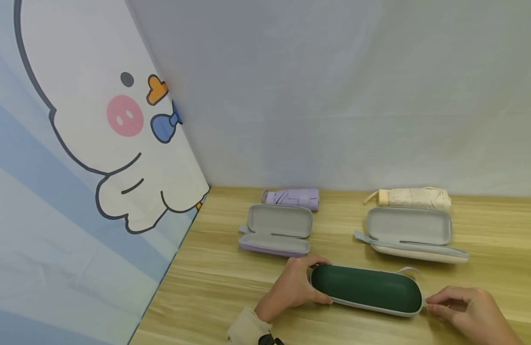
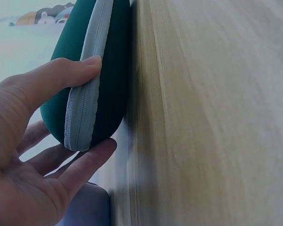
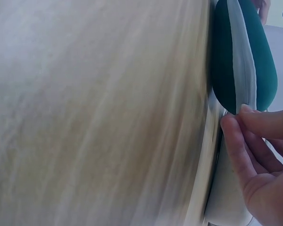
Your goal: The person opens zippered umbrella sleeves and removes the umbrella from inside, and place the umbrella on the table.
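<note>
A dark green zip case (image 1: 366, 287) with a light grey zipper band (image 2: 87, 101) lies closed on the wooden table. My left hand (image 1: 293, 285) grips its left end, thumb on the zipper band and fingers round the far side. At the other end, my right hand (image 1: 465, 309) pinches a small grey zipper tab between thumb and forefinger; the fingertips mostly hide it. The right wrist view shows that hand (image 3: 264, 146) right at the tip of the green case (image 3: 262, 61). A thin pale strap (image 1: 408, 270) sticks up behind the case.
Behind stand two opened cases, a purple one (image 1: 280, 223) at left and a cream one (image 1: 409, 227) at right, both grey inside. A folded purple umbrella (image 1: 297, 198) and a folded cream umbrella (image 1: 416, 197) lie behind them. A cartoon-printed panel (image 1: 84, 57) borders the table's left side.
</note>
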